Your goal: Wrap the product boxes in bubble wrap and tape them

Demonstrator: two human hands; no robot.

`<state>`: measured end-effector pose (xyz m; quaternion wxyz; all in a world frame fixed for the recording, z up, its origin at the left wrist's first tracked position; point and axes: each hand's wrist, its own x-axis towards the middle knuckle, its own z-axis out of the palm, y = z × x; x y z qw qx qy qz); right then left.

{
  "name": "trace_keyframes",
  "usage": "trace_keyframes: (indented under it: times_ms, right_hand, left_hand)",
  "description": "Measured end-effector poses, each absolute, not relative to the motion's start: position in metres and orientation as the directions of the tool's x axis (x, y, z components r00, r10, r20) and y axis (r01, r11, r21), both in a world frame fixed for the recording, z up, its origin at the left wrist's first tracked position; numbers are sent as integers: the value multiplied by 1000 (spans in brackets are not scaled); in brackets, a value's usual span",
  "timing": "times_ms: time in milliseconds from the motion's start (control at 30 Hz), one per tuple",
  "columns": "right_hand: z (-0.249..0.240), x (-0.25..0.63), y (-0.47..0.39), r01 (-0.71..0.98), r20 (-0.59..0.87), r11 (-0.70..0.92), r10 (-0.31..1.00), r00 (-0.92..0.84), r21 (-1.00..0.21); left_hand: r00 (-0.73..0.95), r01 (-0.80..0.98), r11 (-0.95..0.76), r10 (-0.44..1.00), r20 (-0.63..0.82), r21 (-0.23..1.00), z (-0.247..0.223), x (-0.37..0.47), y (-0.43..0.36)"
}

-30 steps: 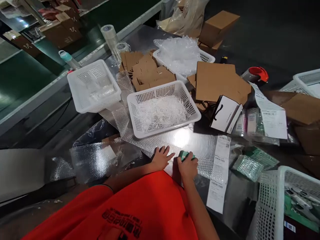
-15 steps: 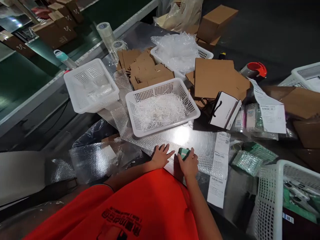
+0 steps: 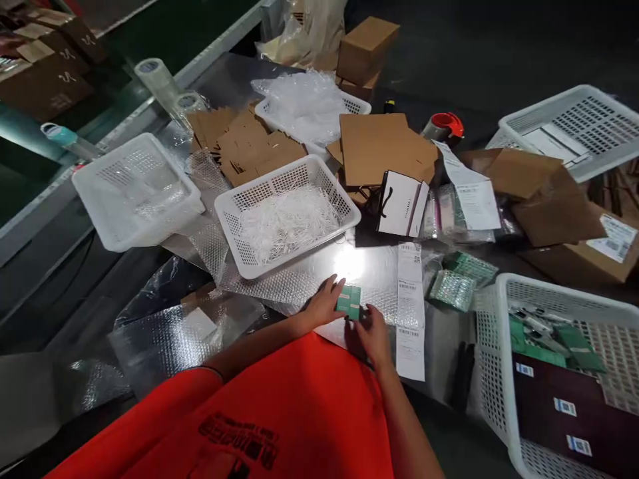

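Note:
Two small green boxes [image 3: 348, 303] lie side by side over the bubble wrap [image 3: 377, 293] at the table's near edge. My left hand [image 3: 323, 307] grips their left side between thumb and fingers. Close to their lower right corner is my right hand [image 3: 373, 338], its thumb and fingers apart and nothing seen between them. Right of the hands, a strip of printed labels [image 3: 410, 309] hangs toward the table edge. Just behind stands a white basket [image 3: 239, 261] of white shredded filler.
Bubble-wrapped green packs [image 3: 453, 289] sit beside a white basket [image 3: 499, 372] holding green and dark red boxes. Flat cardboard [image 3: 377, 150], a white gift bag [image 3: 403, 205] and a red tape dispenser [image 3: 446, 125] are farther back. A translucent tray [image 3: 134, 189] stands left.
My left hand has moved onto the green boxes, while my right hand has released them and drawn slightly away. The view has turned right.

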<state>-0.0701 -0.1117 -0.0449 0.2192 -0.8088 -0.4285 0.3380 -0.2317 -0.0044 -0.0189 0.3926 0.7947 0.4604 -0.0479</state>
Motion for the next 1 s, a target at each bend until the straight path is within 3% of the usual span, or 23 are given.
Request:
trace_keyframes:
  times_ms: [100, 267, 500, 567, 633, 700, 767, 833, 933, 1000]
  right_hand:
    - [-33, -81, -99, 659, -430, -509, 852, 298, -553]
    - [-19, -83, -92, 745, -484, -464, 848, 216, -479]
    - [-4, -68, -97, 739, -462, -434, 867, 187, -515]
    - [8, -30, -104, 694, -359, -436, 895, 266, -573]
    - [23, 28, -117, 633, -212, -481, 865, 455, -606]
    - [40, 98, -135, 584, -92, -589, 744, 662, -558]
    - [53, 169, -155, 549, -40, -668, 652, 757, -502]
    - [57, 228, -174, 537, -37, -740, 600, 799, -405]
    - [48, 282, -186, 605, -67, -752, 639, 766, -262]
    - [37, 291, -181, 675, -25, -689, 704, 710, -262]
  left_hand:
    - [609, 765, -309, 633, -479, 565, -20, -220, -3]
    - [580, 795, -319, 648, -493, 516, -21, -214, -4]
    - [495, 869, -380, 650, -577, 317, -13, -206, -9]
    - [466, 883, -386, 664, -585, 266, -12, -202, -11]
    - [452, 889, -391, 662, -598, 239, -12, -198, -13]
    - [449, 889, -399, 658, -604, 226, -11, -195, -15]
    - [442, 890, -408, 657, -610, 205, -11, -191, -16]
    - [419, 897, -406, 663, -621, 173, -10, -188, -17]
    - [385, 908, -398, 678, -627, 127, -10, -181, -18]
    - [388, 906, -403, 676, -627, 127, -9, -177, -18]
